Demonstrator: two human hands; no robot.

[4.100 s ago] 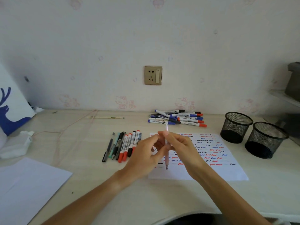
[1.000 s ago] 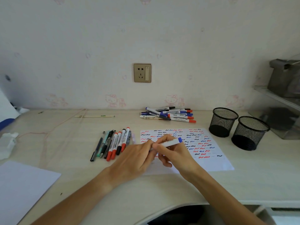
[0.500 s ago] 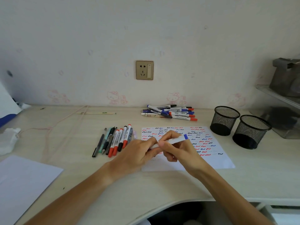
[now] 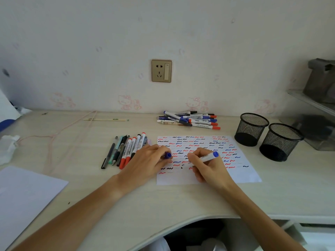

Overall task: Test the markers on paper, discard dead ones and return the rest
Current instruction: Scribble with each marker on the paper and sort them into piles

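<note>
The blue marker [image 4: 208,157] was in the right hand [image 4: 208,165], fingers wrapped round it like for writing, its tip down on the paper [image 4: 241,171] so it could make a test squiggle. The left hand [image 4: 146,163] pinched the blue cap [image 4: 167,155] and rested on the paper's edge, probably to keep it from sliding. The paper lay flat on the desk [image 4: 163,201], full of squiggles. A row of markers [image 4: 126,151] lay just beside the left hand. Another pile of markers [image 4: 190,120] sat near the wall. Two mesh cups [image 4: 268,136] waited on the right, maybe for good ones.
</note>
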